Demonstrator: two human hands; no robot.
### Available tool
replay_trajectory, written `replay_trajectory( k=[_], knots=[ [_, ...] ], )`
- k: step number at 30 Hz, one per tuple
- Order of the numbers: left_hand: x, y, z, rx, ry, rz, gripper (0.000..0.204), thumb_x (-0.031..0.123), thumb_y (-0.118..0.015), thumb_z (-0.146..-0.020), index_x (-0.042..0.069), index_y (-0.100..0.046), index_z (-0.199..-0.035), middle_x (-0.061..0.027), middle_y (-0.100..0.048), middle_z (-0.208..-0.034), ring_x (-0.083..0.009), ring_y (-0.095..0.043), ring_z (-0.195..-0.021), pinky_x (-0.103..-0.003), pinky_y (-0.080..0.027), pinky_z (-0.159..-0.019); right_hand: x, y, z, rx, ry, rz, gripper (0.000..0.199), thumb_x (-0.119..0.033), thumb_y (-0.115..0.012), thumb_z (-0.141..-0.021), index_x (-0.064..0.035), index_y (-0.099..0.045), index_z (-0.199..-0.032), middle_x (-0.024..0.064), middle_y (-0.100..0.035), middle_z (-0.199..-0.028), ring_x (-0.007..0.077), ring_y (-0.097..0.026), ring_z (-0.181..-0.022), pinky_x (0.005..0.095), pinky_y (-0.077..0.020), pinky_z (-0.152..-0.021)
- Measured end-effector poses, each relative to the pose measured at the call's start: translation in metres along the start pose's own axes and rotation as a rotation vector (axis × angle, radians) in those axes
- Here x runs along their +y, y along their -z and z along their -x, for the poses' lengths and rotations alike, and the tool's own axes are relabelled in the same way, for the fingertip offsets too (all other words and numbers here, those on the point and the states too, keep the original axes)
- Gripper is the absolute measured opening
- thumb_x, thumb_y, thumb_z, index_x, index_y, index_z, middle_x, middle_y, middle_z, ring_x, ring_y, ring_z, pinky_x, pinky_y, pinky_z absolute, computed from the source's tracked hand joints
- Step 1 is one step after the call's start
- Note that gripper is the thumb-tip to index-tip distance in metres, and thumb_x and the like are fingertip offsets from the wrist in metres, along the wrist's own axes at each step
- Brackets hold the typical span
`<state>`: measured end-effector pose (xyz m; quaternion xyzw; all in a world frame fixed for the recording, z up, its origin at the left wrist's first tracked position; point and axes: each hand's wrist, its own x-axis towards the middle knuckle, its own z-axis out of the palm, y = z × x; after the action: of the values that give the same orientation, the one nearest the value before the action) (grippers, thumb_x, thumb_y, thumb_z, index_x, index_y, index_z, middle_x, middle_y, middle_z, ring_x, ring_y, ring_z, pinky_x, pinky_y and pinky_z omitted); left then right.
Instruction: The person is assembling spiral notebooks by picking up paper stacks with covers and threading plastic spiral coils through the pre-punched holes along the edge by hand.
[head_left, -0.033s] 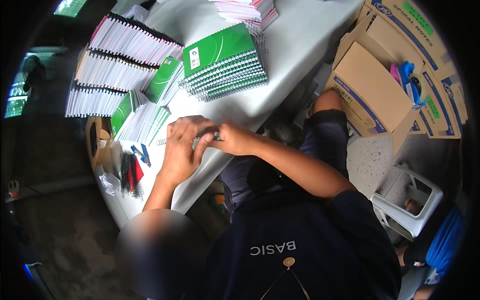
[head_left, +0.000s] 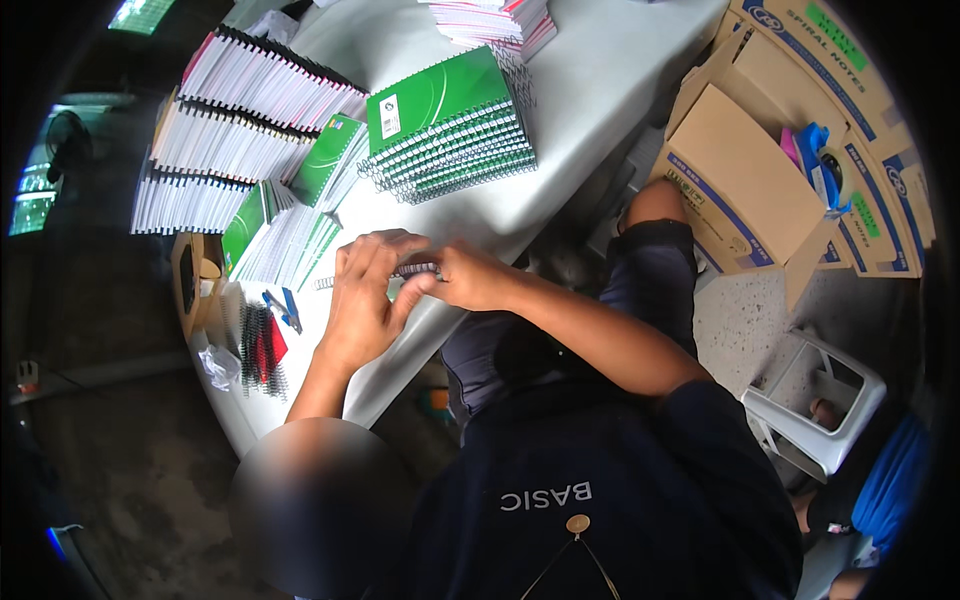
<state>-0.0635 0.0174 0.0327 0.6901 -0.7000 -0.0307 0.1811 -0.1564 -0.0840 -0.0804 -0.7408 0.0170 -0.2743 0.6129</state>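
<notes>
- Left hand [head_left: 365,300] and right hand [head_left: 470,275] meet over the white worktop [head_left: 600,90], each grip pinching a spiral binding coil [head_left: 415,269].
- Stack of green spiral notebooks [head_left: 450,125] lies beyond.

Both hands met over the white table [head_left: 600,110]: left hand [head_left: 365,300] and right hand [head_left: 475,275] pinched a wire spiral [head_left: 415,269] beside stacked green notebooks [head_left: 450,125]

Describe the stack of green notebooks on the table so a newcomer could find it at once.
Start at the white table. Near its middle, just beyond the person's hands, sits a fanned stack of green notebooks with wire spiral bindings facing the person. Unlike the white, black-bound stacks to its left, it has a glossy green cover on top.
</notes>
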Motion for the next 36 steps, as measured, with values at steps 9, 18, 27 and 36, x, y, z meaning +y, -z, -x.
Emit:
replay_trajectory(
  k=[9,18,27,36],
  knots=[
    [0.006,0.005,-0.003,-0.018,-0.103,-0.178,0.021,0.002,-0.062,-0.076,0.006,-0.062,-0.096,-0.0064,-0.062,-0.098,-0.0240,-0.055,-0.096,-0.037,-0.035,-0.087,0.001,0.002,-0.002,-0.014,-0.032,0.035,0.022,-0.020,-0.062,-0.084,-0.0007,-0.063,-0.094,0.0234,-0.059,-0.067,0.0401,-0.059,-0.065,0.0426,-0.0454,-0.058],
    [0.004,0.014,-0.008,-0.156,-0.004,0.016,0.014,0.011,-0.058,-0.084,0.006,-0.060,-0.097,-0.0084,-0.060,-0.099,-0.0259,-0.055,-0.096,-0.035,-0.035,-0.083,0.006,-0.001,-0.002,-0.029,-0.006,0.098,0.025,-0.024,-0.061,-0.085,0.0011,-0.061,-0.090,0.0239,-0.056,-0.061,0.0372,-0.056,-0.055,0.0417,-0.0442,-0.055],
    [0.000,0.006,-0.008,-0.092,-0.011,0.070,0.016,0.016,-0.064,-0.082,0.006,-0.062,-0.094,-0.0084,-0.060,-0.097,-0.0242,-0.056,-0.091,-0.035,-0.036,-0.079,0.010,-0.002,-0.001,-0.023,-0.013,0.005,0.030,-0.027,-0.059,-0.087,0.0023,-0.059,-0.083,0.0243,-0.058,-0.066,0.0430,-0.058,-0.068,0.0438,-0.0456,-0.061],
    [0.000,0.004,-0.009,-0.022,-0.078,0.014,0.017,0.009,-0.070,-0.074,0.006,-0.064,-0.090,-0.0068,-0.062,-0.095,-0.0242,-0.056,-0.092,-0.037,-0.039,-0.076,0.011,-0.001,-0.001,-0.047,-0.066,-0.009,0.024,-0.021,-0.060,-0.085,0.0030,-0.059,-0.086,0.0240,-0.059,-0.068,0.0408,-0.058,-0.064,0.0409,-0.0450,-0.059]
  ],
)
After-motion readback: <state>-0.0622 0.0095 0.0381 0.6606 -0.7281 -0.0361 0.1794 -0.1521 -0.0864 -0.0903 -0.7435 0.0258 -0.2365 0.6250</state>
